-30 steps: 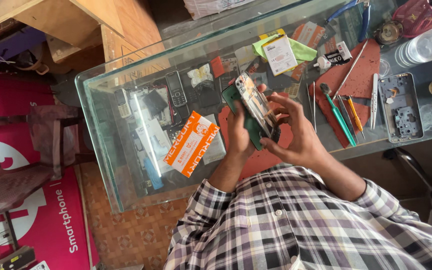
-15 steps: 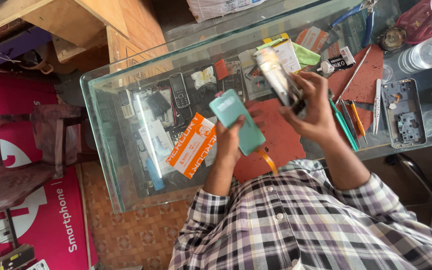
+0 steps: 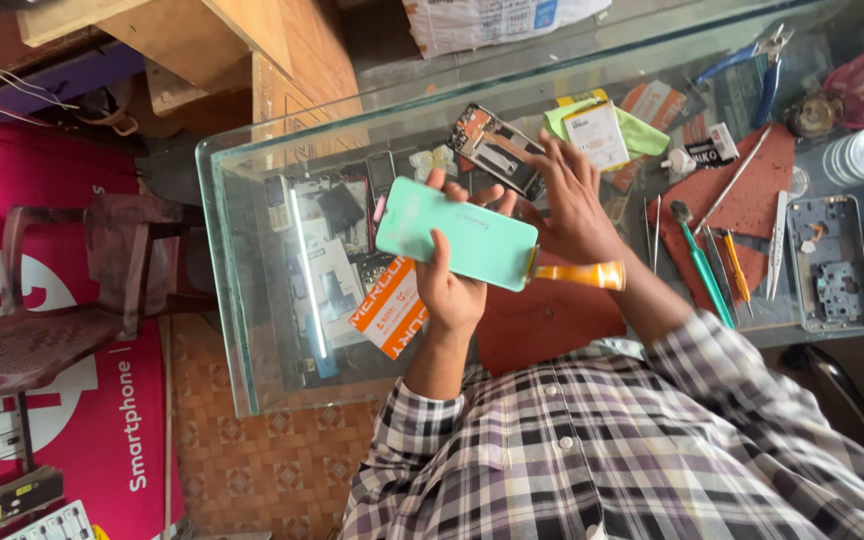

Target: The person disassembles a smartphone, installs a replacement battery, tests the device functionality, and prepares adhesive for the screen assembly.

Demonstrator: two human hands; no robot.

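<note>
Resting in the left hand (image 3: 449,290), a mint-green phone back cover (image 3: 457,246) is held flat above the glass tabletop (image 3: 252,330), fingers curled around its edges. Just beside it, the right hand (image 3: 574,205) is closed on the phone body (image 3: 497,150), tilted upward, with an orange-handled tool (image 3: 580,274) lying under its wrist. Farther right, tweezers and screwdrivers (image 3: 717,270) lie on a red mat (image 3: 752,200).

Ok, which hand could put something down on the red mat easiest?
Probably the right hand: it holds the opened phone beside the red mat; the left hand grips the green cover farther away.
</note>
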